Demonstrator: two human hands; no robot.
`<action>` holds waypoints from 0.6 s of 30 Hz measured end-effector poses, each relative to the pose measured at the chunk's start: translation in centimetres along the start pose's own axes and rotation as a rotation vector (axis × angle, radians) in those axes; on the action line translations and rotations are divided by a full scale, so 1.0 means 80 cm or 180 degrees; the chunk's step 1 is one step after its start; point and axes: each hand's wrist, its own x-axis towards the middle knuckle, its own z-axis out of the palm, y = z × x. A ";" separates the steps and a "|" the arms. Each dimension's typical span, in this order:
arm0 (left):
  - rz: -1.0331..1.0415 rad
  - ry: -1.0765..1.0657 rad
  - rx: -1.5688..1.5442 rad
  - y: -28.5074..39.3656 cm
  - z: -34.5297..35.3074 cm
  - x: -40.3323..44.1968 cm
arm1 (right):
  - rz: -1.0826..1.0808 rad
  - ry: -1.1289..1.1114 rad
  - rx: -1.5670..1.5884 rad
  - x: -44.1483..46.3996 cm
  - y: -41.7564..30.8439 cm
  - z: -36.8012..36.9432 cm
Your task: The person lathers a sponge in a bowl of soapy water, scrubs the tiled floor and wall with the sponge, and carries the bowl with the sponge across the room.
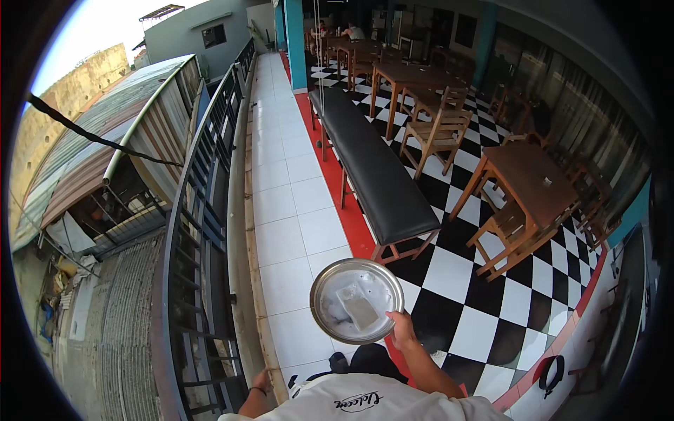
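Observation:
My right hand (401, 330) grips the right rim of a round metal basin (317, 328), holding it in front of my body. Whitish, foamy-looking stuff covers part of the basin's inside, and a flat, pale rectangular thing (359, 313) lies in it; its kind is unclear. My left hand (261, 381) hangs low at my side, close to the ledge below the railing. Nothing shows in it, but its fingers are too small and turned away to make out.
A dark metal railing (184, 238) runs along the left, above rooftops. Ahead stretches a white tiled walkway (288, 168). A long black padded bench (372, 161) borders it. Wooden tables (528, 175) and chairs (439, 130) stand on the checkered floor. People (353, 32) sit far back.

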 end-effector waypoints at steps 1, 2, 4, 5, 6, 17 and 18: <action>0.0503 -0.0101 0.0003 0.107 0.012 0.026 | 0.0003 0.0054 0.0054 0.027 -0.016 0.031; 0.0831 -0.0461 -0.0118 0.226 0.023 0.035 | 0.0027 -0.0029 -0.0013 0.061 -0.029 0.051; 0.1778 -0.0564 -0.0544 0.449 0.055 -0.020 | 0.0002 -0.0126 -0.0049 0.131 -0.052 0.092; 0.2247 -0.0621 -0.0430 0.540 0.064 -0.056 | 0.0003 -0.0173 -0.0068 0.168 -0.059 0.109; 0.2713 -0.0681 -0.0329 0.601 0.068 -0.073 | -0.0018 -0.0207 -0.0062 0.204 -0.066 0.127; -0.1219 0.0437 -0.0613 0.402 0.020 0.145 | 0.0207 -0.0707 -0.0379 0.620 -0.191 0.372; -0.1476 0.0433 -0.0707 0.394 0.032 0.129 | 0.0213 -0.0605 -0.0235 0.643 -0.211 0.400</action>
